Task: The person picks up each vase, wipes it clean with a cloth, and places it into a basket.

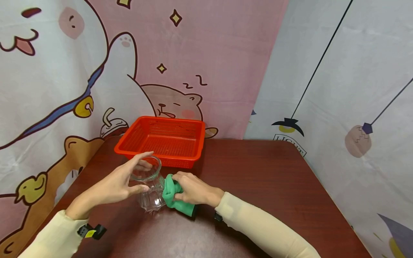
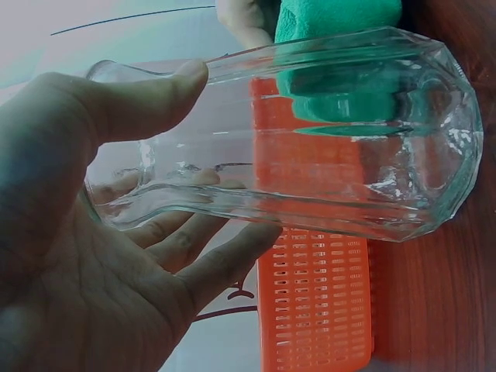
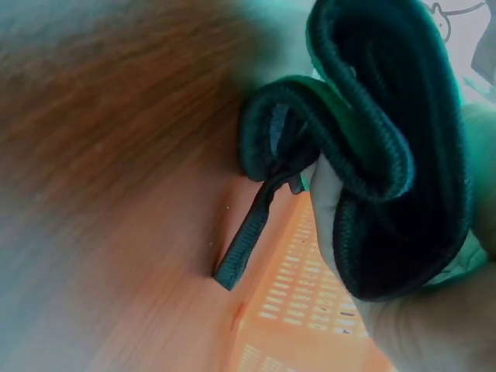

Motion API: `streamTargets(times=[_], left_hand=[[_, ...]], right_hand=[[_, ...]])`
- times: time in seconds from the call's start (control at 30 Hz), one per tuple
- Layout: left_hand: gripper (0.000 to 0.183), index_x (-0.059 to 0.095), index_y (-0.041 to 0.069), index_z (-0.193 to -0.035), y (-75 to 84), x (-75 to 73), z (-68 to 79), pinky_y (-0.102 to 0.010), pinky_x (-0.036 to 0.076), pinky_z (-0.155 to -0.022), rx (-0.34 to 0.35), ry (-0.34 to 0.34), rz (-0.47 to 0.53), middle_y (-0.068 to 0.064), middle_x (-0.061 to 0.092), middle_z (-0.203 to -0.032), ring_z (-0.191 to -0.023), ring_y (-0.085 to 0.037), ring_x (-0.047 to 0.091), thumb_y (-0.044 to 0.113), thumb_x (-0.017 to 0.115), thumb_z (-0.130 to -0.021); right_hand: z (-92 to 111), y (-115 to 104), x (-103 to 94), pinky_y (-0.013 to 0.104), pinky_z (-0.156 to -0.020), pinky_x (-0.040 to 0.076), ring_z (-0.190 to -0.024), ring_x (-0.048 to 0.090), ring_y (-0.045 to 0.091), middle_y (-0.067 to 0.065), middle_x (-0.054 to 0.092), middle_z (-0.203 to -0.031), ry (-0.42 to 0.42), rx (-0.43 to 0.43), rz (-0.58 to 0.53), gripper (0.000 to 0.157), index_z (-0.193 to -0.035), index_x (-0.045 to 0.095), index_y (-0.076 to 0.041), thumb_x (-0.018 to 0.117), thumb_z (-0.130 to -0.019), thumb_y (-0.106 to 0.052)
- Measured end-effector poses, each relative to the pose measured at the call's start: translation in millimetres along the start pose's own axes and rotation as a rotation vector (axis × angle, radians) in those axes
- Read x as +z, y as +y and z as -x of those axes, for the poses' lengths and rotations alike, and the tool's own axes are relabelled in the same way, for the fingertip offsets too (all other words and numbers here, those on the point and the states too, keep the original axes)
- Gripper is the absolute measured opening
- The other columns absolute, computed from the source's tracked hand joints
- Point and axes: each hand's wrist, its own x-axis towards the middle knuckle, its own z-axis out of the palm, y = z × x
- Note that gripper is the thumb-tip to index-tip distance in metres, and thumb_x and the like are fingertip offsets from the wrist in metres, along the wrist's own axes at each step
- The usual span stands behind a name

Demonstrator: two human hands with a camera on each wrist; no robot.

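Note:
A clear glass vase (image 1: 151, 197) with a flared rim and faceted sides stands tilted on the table. My left hand (image 1: 111, 183) holds it near the neck, thumb on one side and fingers on the other; the left wrist view shows the thumb (image 2: 159, 101) along the glass. My right hand (image 1: 196, 190) grips a bunched green cloth (image 1: 180, 206) against the vase's right side. In the right wrist view, the cloth's folded dark edges (image 3: 446, 178) and a dark strap (image 3: 246, 248) hang out from the hand.
Behind the vase sits a red-orange plastic basket (image 1: 174, 161) with perforated walls. Both are on a dark brown wooden table (image 1: 258, 179). A printed cartoon curtain (image 1: 226, 64) hangs at the back and sides.

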Motion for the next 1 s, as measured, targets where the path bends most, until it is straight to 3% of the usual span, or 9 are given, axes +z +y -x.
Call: streamTargets(times=[0.27, 0.67, 1.0], left_hand=[[0.106, 0.033, 0.023, -0.180, 1.2, -0.5, 0.4, -0.041, 0.068, -0.108, 0.006, 0.004, -0.007, -0.012, 0.073, -0.151, -0.136, -0.038, 0.074, 0.016, 0.098, -0.096], [0.107, 0.034, 0.021, -0.179, 1.5, 0.2, -0.3, -0.040, 0.068, -0.108, 0.015, 0.015, -0.012, -0.013, 0.073, -0.149, -0.135, -0.034, 0.075, 0.012, 0.099, -0.094], [0.107, 0.034, 0.022, -0.180, 1.1, 0.2, 0.2, -0.040, 0.068, -0.108, 0.010, 0.011, -0.013, -0.014, 0.073, -0.149, -0.135, -0.033, 0.075, 0.018, 0.099, -0.095]], right_hand=[[-1.3, -2.3, -3.0, 0.017, -0.097, 0.055, -0.110, 0.065, 0.009, 0.003, 0.075, -0.127, 0.023, -0.009, -0.027, 0.043, -0.140, 0.073, -0.006, 0.090, -0.102, -0.016], [-4.4, -7.2, -12.4, 0.025, -0.107, 0.061, -0.115, 0.070, 0.015, 0.007, 0.079, -0.135, 0.085, -0.021, -0.072, 0.052, -0.147, 0.072, -0.003, 0.091, -0.102, -0.019], [-8.0, -13.5, -20.8, 0.029, -0.109, 0.063, -0.119, 0.074, 0.019, 0.009, 0.079, -0.136, 0.172, -0.056, -0.092, 0.056, -0.147, 0.072, 0.000, 0.093, -0.100, -0.020]])
